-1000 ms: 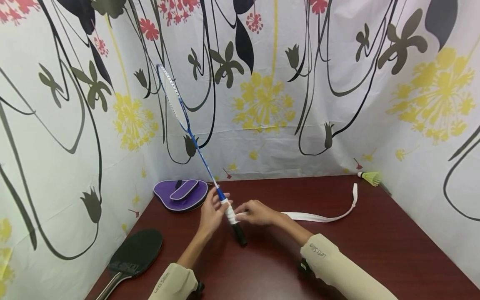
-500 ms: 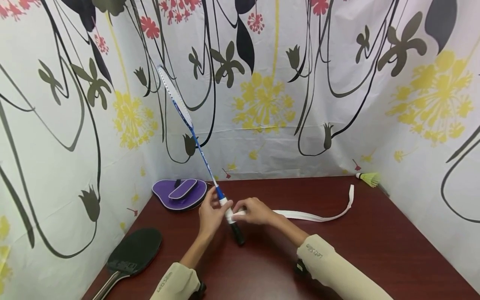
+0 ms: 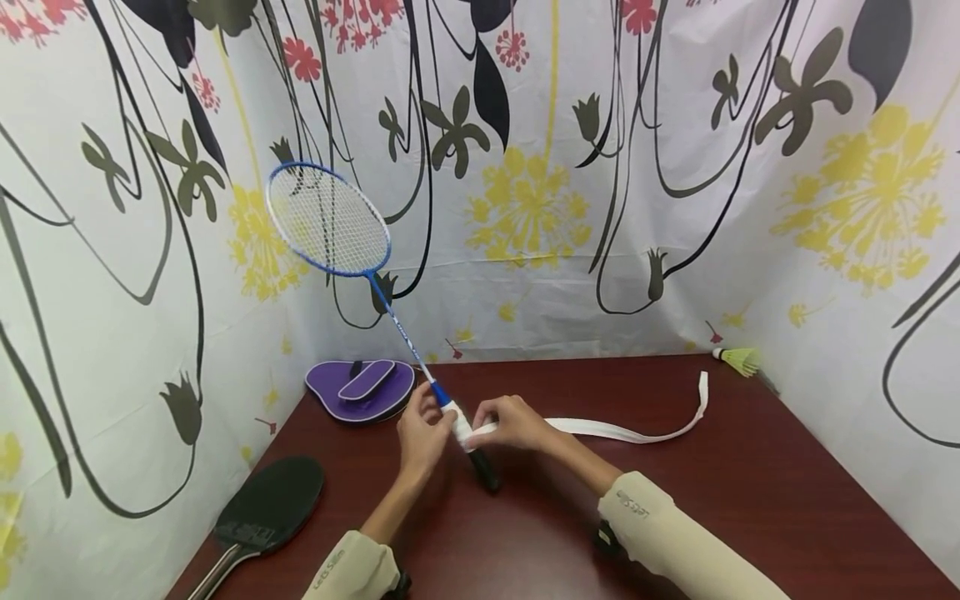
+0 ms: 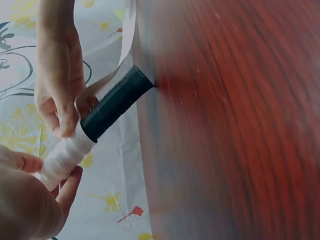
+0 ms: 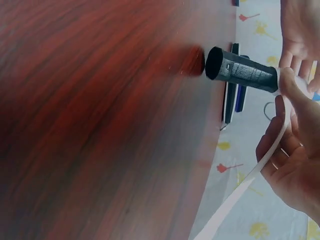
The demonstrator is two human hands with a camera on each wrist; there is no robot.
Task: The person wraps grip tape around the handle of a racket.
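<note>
A blue and white badminton racket (image 3: 330, 218) is held tilted, head up to the left and handle end down near the table. White grip tape (image 4: 67, 155) covers the upper part of its handle; the lower part (image 4: 117, 102) is bare and dark. My left hand (image 3: 423, 433) grips the handle at the wrapped part, thumb and fingers on either side. My right hand (image 3: 512, 423) pinches the tape where it meets the handle, just above the dark part. From there the loose white tape (image 3: 626, 434) trails right across the table.
On the dark red table (image 3: 750, 500), a purple paddle case (image 3: 360, 390) lies at the back left. A black table tennis paddle (image 3: 270, 504) is at the front left. A yellow shuttlecock (image 3: 738, 360) lies at the far right corner. Patterned cloth (image 3: 637, 183) walls surround the table.
The racket has turned about its shaft: its head, seen nearly edge-on before, now faces me with its strings showing. Both hands stay at the handle.
</note>
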